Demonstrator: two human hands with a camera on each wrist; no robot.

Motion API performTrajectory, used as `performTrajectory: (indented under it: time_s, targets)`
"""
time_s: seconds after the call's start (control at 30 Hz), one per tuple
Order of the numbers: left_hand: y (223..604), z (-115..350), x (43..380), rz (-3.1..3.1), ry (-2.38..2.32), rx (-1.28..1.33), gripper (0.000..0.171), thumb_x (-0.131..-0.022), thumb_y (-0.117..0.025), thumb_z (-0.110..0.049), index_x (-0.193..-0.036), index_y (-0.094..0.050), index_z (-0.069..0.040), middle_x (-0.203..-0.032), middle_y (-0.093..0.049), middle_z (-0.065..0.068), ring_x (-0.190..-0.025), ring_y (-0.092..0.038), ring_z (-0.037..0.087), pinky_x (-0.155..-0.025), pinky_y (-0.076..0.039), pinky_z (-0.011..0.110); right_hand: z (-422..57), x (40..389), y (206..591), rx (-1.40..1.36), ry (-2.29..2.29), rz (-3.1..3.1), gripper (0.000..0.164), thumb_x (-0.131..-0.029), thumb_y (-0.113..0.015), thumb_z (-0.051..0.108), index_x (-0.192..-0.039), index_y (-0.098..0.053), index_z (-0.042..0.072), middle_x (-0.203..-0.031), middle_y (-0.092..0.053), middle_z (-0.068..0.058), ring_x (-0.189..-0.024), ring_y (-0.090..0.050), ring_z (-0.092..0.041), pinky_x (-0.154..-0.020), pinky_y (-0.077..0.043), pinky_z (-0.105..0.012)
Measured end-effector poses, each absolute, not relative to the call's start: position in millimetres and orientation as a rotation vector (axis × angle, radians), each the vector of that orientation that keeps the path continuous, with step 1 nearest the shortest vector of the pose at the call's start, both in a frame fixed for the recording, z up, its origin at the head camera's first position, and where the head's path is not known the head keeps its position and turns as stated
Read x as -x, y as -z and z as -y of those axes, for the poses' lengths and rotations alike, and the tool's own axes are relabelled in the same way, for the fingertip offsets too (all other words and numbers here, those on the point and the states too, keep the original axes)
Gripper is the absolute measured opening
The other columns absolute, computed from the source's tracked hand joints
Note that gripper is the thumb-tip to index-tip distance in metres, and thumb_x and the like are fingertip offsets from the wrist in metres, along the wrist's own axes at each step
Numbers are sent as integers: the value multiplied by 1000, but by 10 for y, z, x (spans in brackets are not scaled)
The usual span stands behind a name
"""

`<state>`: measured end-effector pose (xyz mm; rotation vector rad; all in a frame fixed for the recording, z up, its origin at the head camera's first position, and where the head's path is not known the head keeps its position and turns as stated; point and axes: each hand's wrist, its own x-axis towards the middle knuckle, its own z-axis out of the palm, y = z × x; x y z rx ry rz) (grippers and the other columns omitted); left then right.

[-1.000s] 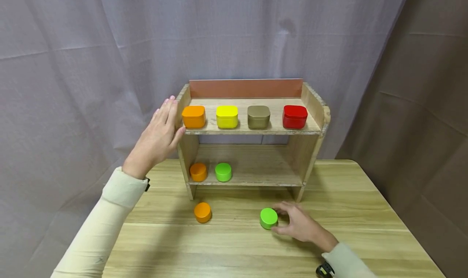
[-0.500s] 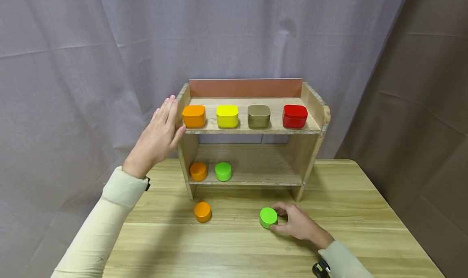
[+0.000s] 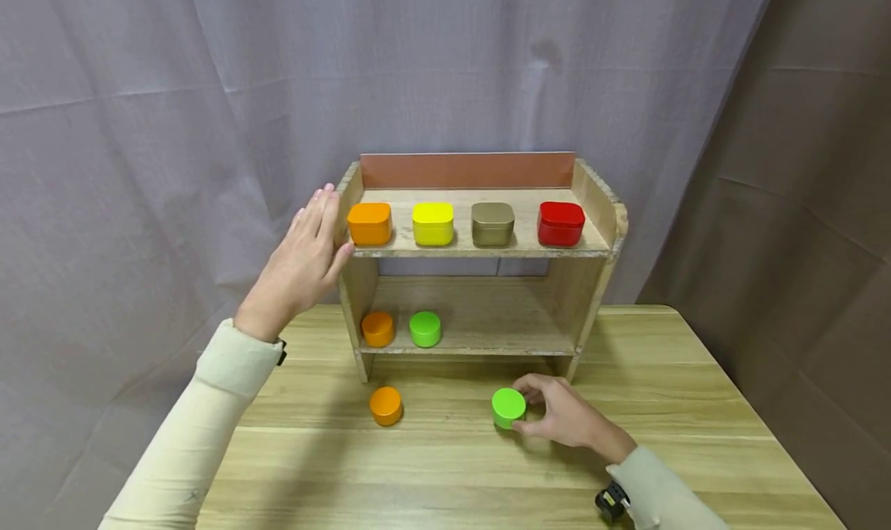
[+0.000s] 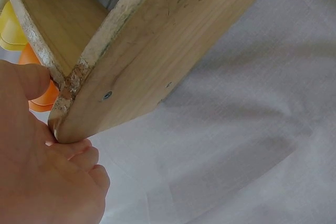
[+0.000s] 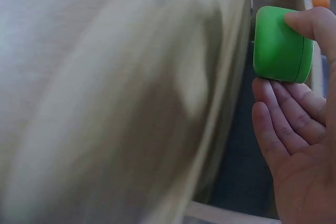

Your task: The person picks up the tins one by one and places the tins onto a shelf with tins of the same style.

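A small two-shelf wooden rack (image 3: pixel 480 253) stands on the table. My left hand (image 3: pixel 292 263) holds its left side panel, with the thumb over the front edge and the fingers along the outside; the panel (image 4: pixel 126 77) lies between them in the left wrist view. My right hand (image 3: pixel 567 414) pinches a round green lidded container (image 3: pixel 509 408) in front of the rack. In the right wrist view, the thumb presses one face of that green container (image 5: pixel 278 45) and fingertips meet the other side.
Orange (image 3: pixel 370 223), yellow (image 3: pixel 433 223), olive (image 3: pixel 493 224) and red (image 3: pixel 561 224) boxes line the top shelf. Round orange (image 3: pixel 378 329) and green (image 3: pixel 425 329) containers sit at the lower shelf's left. Another orange container (image 3: pixel 386 405) stands on the table (image 3: pixel 418 476). A grey curtain (image 3: pixel 209 128) hangs behind.
My right hand has closed on the green container and shifted it slightly left and toward the rack. The left hand has stayed at the side panel.
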<state>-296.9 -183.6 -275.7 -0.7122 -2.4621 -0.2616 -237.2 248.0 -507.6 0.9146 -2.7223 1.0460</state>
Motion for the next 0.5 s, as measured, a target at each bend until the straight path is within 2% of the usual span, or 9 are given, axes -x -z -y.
performTrajectory:
  time_s: [0.13, 0.3, 0.5]
  targets:
    - [2749, 1838, 2965, 2470, 269, 709, 75, -111, -50, -30, -167, -13, 5, -177, -13, 24, -164, -16, 42, -132, -20, 61, -2453, 2396, 4930, -937, -1016, 2721, 45, -80, -92, 27, -116, -71, 11, -111, -76, 1, -96, -73, -14, -87, -65, -39]
    - [2745, 1837, 2964, 2477, 267, 705, 75, -112, -50, -30, -167, -13, 5, -177, -12, 24, -164, -16, 42, -133, -20, 61, -2426, 2465, 4737, -932, -946, 2711, 46, -80, -92, 28, -117, -71, 12, -109, -77, 4, -95, -72, -10, -86, -65, -36]
    - [2748, 1840, 2962, 2483, 269, 705, 75, -112, -49, -30, -167, -12, 4, -177, -12, 23, -165, -15, 41, -133, -20, 61, -2367, 2547, 4501, -964, -944, 2682, 47, -78, -92, 24, -117, -72, 6, -109, -78, -2, -94, -74, -12, -84, -65, -32]
